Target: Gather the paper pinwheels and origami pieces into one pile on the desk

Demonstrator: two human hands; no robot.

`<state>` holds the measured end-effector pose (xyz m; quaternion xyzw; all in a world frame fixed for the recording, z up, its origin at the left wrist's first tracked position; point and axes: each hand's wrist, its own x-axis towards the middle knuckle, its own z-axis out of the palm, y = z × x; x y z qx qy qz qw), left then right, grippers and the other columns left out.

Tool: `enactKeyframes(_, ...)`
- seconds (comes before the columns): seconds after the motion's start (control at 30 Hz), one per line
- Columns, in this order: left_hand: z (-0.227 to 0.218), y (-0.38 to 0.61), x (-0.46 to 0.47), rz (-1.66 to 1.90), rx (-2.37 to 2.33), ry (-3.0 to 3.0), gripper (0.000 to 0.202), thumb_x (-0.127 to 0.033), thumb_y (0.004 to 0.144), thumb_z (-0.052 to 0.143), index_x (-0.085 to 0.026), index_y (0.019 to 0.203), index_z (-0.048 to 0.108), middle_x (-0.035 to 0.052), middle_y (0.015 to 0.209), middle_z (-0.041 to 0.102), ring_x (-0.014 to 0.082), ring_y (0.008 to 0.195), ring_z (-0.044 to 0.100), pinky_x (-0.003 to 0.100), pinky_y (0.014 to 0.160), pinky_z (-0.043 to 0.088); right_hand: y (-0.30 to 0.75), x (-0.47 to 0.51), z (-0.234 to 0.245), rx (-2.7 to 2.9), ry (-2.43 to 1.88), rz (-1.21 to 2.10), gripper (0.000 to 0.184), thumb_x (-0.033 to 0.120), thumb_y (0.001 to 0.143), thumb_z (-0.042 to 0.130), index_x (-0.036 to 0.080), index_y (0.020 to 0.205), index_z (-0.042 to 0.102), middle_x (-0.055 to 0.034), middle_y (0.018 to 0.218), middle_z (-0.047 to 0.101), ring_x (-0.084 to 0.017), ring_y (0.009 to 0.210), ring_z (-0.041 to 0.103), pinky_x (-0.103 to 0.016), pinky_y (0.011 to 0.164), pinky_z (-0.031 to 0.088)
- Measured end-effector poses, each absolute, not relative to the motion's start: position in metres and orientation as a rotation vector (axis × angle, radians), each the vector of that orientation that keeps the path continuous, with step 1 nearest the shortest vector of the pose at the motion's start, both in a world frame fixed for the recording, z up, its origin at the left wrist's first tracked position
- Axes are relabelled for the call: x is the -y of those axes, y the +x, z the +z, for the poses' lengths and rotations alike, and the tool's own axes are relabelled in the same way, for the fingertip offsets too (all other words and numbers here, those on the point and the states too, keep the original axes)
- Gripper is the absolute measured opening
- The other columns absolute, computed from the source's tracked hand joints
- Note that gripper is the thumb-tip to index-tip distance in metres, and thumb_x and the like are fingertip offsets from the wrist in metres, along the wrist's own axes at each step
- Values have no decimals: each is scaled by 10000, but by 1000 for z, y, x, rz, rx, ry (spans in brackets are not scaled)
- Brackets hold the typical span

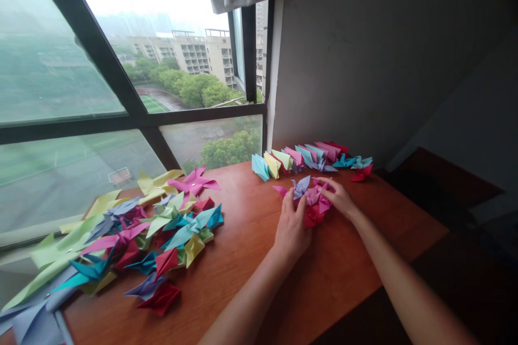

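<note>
My left hand and my right hand rest on either side of a small cluster of folded paper shapes in pink, purple and red, on a reddish wooden table. Both hands press against the cluster, fingers curled round its edges. The left fingers touch a purple piece at its left side. The right fingers lie over the pink pieces at its right.
A row of folded paper pieces in many colours lines the table's far edge by the grey wall. A large heap of paper pinwheels and folded shapes covers the table's left side under the window. The table's right edge drops to a dark floor.
</note>
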<state>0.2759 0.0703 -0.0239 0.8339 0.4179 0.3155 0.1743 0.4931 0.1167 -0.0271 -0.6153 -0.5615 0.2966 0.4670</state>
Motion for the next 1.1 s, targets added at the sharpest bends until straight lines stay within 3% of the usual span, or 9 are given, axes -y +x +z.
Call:
enactKeyframes(0.17,-18,266,-65,946,-1116,2310,753,-21,747,546,-172,1465,378,174,1595,206,301,1493,208,485,1183,326,476,-103,-15,1258,-1402,950,407,410,751,679,207,1103,702,-89,1147,714,-250,1041,669,-364,886,536)
enactKeyframes(0.37,2,238,-51,1031,-1087,2229,751,-36,706,573,-205,1420,416,153,1559,297,304,1448,304,515,1166,339,427,-77,3,915,-1169,1306,389,348,692,754,203,1051,723,-65,1036,734,-215,907,681,-316,783,524)
enactKeyframes(0.5,16,204,-38,1121,-1153,2154,751,-34,675,555,-231,1390,440,136,1519,366,304,1389,398,483,1127,400,380,-72,15,784,-1093,1377,306,320,688,762,183,960,727,-59,949,736,-196,811,666,-317,727,517)
enactKeyframes(0.67,45,139,-22,1275,-1361,2098,635,-47,718,521,-262,1315,500,93,1433,477,283,1325,487,439,1100,428,299,-81,32,769,-948,1525,203,336,670,774,248,846,728,-35,849,714,-200,735,608,-345,641,513)
enactKeyframes(0.83,66,40,-10,1445,-1713,2073,465,-184,772,580,-232,1234,559,89,1339,570,301,1285,523,471,1073,447,194,-94,65,915,-837,1623,318,402,648,769,213,894,703,-32,898,688,-189,809,620,-327,725,501)
enactKeyframes(0.93,63,-18,2,1371,-1950,2045,545,-249,763,584,-225,1303,515,111,1382,540,329,1278,527,506,1066,446,147,-100,84,1020,-758,1662,287,377,651,742,247,906,713,-4,965,695,-197,927,615,-331,830,485)
enactKeyframes(1.0,58,-46,14,1272,-2027,2064,587,-273,782,567,-226,1358,469,114,1408,522,341,1332,474,543,1117,377,131,-100,92,1112,-724,1668,232,372,677,716,264,882,728,14,998,700,-203,982,607,-342,886,465)
enactKeyframes(1.1,48,-66,34,1286,-2064,2079,584,-362,828,554,-229,1386,442,123,1458,473,358,1357,439,580,1137,329,132,-98,92,1245,-727,1593,170,376,732,663,283,849,743,35,952,710,-205,982,610,-339,886,459)
